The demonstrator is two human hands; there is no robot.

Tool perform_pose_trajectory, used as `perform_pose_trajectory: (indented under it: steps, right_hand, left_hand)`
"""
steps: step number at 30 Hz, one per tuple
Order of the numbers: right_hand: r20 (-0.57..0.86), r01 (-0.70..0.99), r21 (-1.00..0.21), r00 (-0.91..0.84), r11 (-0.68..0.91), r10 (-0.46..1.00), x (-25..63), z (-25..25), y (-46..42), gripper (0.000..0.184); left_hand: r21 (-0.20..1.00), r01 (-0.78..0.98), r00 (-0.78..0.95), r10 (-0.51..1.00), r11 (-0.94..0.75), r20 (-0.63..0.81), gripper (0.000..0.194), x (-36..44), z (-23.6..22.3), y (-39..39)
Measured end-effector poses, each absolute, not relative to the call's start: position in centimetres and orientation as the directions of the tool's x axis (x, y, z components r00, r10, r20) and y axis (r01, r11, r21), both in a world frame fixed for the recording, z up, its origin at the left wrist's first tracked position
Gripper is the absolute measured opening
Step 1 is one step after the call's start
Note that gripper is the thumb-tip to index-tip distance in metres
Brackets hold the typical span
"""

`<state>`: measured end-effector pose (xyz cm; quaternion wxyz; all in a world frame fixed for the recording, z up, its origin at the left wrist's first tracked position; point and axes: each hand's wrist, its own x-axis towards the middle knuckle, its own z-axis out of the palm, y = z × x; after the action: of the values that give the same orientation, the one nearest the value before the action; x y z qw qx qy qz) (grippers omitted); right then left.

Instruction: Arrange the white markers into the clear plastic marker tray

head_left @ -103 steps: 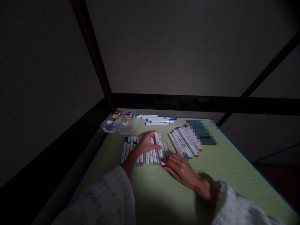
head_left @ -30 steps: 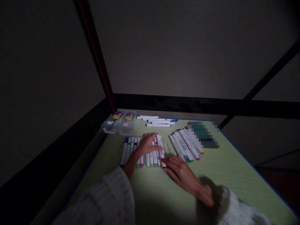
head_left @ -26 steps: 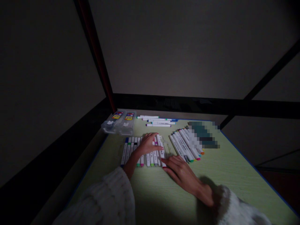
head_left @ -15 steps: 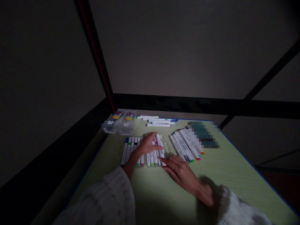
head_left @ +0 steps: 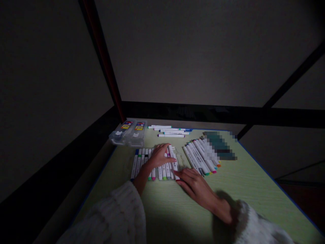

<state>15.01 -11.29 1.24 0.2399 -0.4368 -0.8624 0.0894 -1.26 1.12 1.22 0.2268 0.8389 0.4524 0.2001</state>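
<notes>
A white marker (head_left: 175, 166) with red ends lies at the right end of a row of white markers (head_left: 138, 164) with coloured caps. My left hand (head_left: 159, 156) reaches over the row, its fingers at this marker's far end and its thumb along the side. At the near end my right hand (head_left: 196, 184) pinches it between thumb and fingers. Beneath the row a clear plastic case (head_left: 180, 156) shows at the right edge. Part of the row is hidden under my left hand.
Right of the row lies a slanted pile of markers (head_left: 196, 157), partly covered by a blurred patch. Several loose markers (head_left: 171, 135) lie at the back. Two clear cases (head_left: 138, 135) with labels stand at the back left of the green table (head_left: 162, 210). Walls rise behind.
</notes>
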Motion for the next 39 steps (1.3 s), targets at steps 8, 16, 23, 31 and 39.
perform_pose_trajectory:
  steps: [8,16,23,31,39]
  right_hand:
    - [0.314,0.68,-0.461,-0.476,0.57,0.821,14.83,1.43,-11.31,0.029]
    - [0.304,0.701,-0.437,-0.475,0.564,0.826,14.8,1.44,-11.33,0.029]
    - [0.309,0.721,-0.375,-0.494,0.582,0.812,14.79,1.57,-11.45,0.026]
    - [0.302,0.728,-0.348,-0.509,0.59,0.806,14.8,1.53,-11.4,0.026]
    - [0.272,0.742,-0.319,-0.524,0.59,0.807,14.85,1.59,-11.39,0.036]
  left_hand:
    - [0.544,0.664,0.534,0.834,-0.513,0.136,0.07,-1.26,1.21,1.21]
    - [0.535,0.67,0.529,0.837,-0.515,0.142,0.071,-1.28,1.07,1.24]
    - [0.551,0.669,0.517,0.845,-0.499,0.138,0.072,-1.22,1.12,1.07]
    - [0.544,0.675,0.509,0.848,-0.499,0.146,0.071,-1.24,1.06,1.0]
    - [0.54,0.675,0.515,0.845,-0.504,0.145,0.073,-1.25,1.38,0.83]
